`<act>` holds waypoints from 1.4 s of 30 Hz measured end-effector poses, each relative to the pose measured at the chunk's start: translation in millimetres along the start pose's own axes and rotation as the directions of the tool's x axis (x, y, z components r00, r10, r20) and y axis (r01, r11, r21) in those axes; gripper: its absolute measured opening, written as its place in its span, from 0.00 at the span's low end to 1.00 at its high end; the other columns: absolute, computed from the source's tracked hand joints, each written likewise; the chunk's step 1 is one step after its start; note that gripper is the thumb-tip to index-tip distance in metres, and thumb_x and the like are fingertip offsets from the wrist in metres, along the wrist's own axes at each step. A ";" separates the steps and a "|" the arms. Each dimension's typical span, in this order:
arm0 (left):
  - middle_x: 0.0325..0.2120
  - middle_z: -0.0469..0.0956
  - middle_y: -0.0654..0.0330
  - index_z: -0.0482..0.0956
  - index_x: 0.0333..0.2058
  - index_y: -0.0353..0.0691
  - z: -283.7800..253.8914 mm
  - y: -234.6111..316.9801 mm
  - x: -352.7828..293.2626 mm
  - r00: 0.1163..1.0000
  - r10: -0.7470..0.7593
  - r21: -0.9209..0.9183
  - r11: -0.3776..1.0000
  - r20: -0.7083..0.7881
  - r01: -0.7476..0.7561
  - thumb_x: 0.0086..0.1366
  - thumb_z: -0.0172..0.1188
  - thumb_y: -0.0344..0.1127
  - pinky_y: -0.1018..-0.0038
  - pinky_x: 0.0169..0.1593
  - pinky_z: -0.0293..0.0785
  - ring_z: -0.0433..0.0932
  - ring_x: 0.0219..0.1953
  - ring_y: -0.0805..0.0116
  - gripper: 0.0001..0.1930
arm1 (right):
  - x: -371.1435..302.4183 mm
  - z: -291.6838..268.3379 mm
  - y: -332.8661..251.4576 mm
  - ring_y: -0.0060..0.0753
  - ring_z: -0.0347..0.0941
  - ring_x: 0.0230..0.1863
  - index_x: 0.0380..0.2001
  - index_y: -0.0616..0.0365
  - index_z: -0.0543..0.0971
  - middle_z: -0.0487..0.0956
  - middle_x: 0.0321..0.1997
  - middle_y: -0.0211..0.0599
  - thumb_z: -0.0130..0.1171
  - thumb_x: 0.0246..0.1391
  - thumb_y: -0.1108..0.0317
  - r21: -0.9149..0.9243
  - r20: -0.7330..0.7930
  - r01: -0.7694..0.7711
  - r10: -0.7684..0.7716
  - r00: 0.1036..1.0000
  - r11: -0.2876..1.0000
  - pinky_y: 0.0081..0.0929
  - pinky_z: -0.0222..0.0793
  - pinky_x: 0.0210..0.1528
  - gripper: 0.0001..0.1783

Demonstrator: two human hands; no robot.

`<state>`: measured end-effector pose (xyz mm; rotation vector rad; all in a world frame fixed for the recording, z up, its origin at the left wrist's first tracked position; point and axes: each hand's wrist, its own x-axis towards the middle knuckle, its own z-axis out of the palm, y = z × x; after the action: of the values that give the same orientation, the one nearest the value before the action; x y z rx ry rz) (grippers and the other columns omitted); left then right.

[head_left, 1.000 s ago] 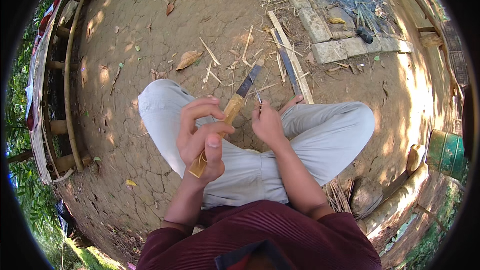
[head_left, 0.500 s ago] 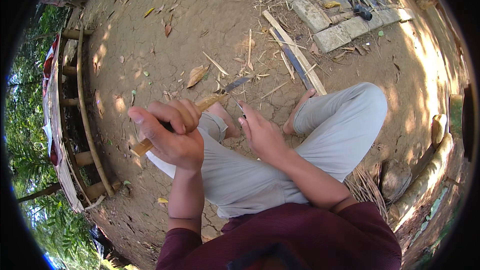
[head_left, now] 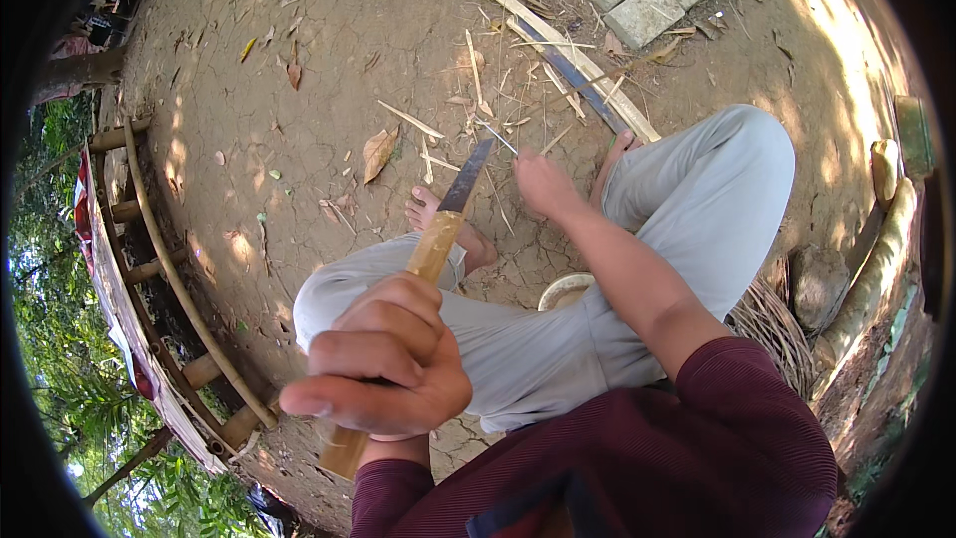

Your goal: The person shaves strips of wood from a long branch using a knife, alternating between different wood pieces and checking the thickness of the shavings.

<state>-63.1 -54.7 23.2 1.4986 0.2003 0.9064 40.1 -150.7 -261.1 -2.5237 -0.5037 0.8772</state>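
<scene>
My left hand point(head_left: 388, 359) is closed round the long pale wooden handle point(head_left: 434, 247) of a knife, and the handle's butt sticks out below my fist. Its dark blade point(head_left: 466, 177) points up and away from me. My right hand point(head_left: 544, 185), farther forward over the ground, has its fingers curled round a thin shiny strip point(head_left: 500, 138) whose full shape I cannot make out. The strip's far end lies close beside the blade's tip; whether they touch is unclear.
On the cracked earth lie a long split wood strip point(head_left: 578, 65), a dark flat blade-like bar point(head_left: 583, 83), shavings and a dry leaf point(head_left: 378, 152). Blocks point(head_left: 645, 15) edge the far right. A bamboo frame point(head_left: 159, 239) stands left. A pale curved rim point(head_left: 564, 289) shows between my legs.
My left hand has come nearer to me and turned the knife to point more forward. My right hand has moved forward and right, its fingers now curled tighter. The view has shifted.
</scene>
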 end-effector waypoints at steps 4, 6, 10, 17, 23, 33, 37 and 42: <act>0.08 0.53 0.67 0.59 0.23 0.48 -27.3 -0.1 7.3 0.996 -0.094 -0.114 0.989 0.007 0.094 0.74 0.24 0.62 0.74 0.20 0.57 0.50 0.10 0.71 0.29 | 20.5 -0.4 -2.6 0.56 0.78 0.49 0.46 0.70 0.73 0.80 0.44 0.59 0.45 0.62 0.71 -0.104 0.102 -0.001 0.012 0.995 0.995 0.46 0.75 0.50 0.15; 0.07 0.48 0.69 0.55 0.20 0.50 -16.8 1.1 3.9 0.998 -0.056 -0.073 0.996 -0.040 0.053 0.76 0.24 0.58 0.75 0.18 0.48 0.43 0.10 0.75 0.28 | 30.0 -0.4 9.9 0.56 0.77 0.51 0.48 0.69 0.72 0.80 0.46 0.58 0.47 0.63 0.69 -0.173 0.191 0.007 0.026 0.981 0.985 0.45 0.74 0.51 0.16; 0.07 0.51 0.67 0.57 0.22 0.48 -30.2 4.8 14.1 0.993 -0.093 -0.120 0.989 -0.072 0.083 0.75 0.22 0.59 0.75 0.19 0.52 0.46 0.10 0.74 0.29 | 46.1 19.4 45.8 0.56 0.77 0.51 0.46 0.69 0.73 0.80 0.45 0.57 0.48 0.64 0.62 -0.025 0.077 -0.191 0.192 0.978 0.981 0.45 0.74 0.51 0.18; 0.07 0.49 0.68 0.56 0.21 0.47 -78.4 -16.2 51.2 0.998 -0.033 -0.304 0.951 0.057 0.048 0.76 0.27 0.58 0.74 0.18 0.42 0.41 0.12 0.76 0.28 | -63.3 -71.3 -89.4 0.62 0.77 0.31 0.42 0.67 0.72 0.80 0.32 0.56 0.41 0.69 0.55 0.186 0.016 0.217 -0.224 0.975 0.958 0.53 0.72 0.33 0.22; 0.07 0.50 0.68 0.57 0.22 0.47 -71.1 -11.5 38.4 0.997 -0.021 -0.279 0.960 0.069 0.040 0.76 0.29 0.59 0.74 0.19 0.40 0.42 0.12 0.76 0.28 | -171.3 -99.2 -134.1 0.57 0.75 0.22 0.39 0.63 0.70 0.79 0.27 0.50 0.49 0.66 0.61 0.364 -0.145 0.496 -0.478 0.866 0.788 0.46 0.73 0.25 0.14; 0.08 0.51 0.68 0.56 0.22 0.48 -72.1 -10.4 22.0 0.999 -0.018 -0.336 0.942 0.026 0.026 0.76 0.27 0.58 0.75 0.20 0.41 0.42 0.12 0.75 0.27 | -143.0 -77.4 -108.4 0.55 0.75 0.18 0.34 0.60 0.68 0.76 0.18 0.49 0.48 0.67 0.59 0.102 -0.149 0.387 -0.370 0.917 0.917 0.47 0.69 0.19 0.14; 0.08 0.50 0.68 0.56 0.23 0.48 -57.7 -4.3 5.7 0.999 0.007 -0.222 0.975 0.045 0.003 0.76 0.26 0.59 0.75 0.19 0.41 0.42 0.12 0.75 0.27 | -162.9 -99.8 -129.8 0.56 0.75 0.19 0.33 0.60 0.69 0.76 0.18 0.49 0.48 0.67 0.58 0.166 -0.231 0.493 -0.452 0.861 0.854 0.48 0.69 0.20 0.15; 0.08 0.51 0.68 0.56 0.24 0.48 -49.7 -5.3 1.9 0.995 0.041 -0.155 0.988 0.095 -0.026 0.76 0.26 0.59 0.74 0.17 0.46 0.45 0.10 0.75 0.26 | -126.7 -75.7 -93.8 0.60 0.76 0.22 0.34 0.61 0.69 0.76 0.19 0.52 0.46 0.68 0.58 0.109 -0.093 0.325 -0.316 0.944 0.939 0.51 0.70 0.22 0.16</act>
<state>-91.2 -14.5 13.0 1.4023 0.0327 0.8529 -22.4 -149.9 -97.8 -2.2659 -0.7849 0.6670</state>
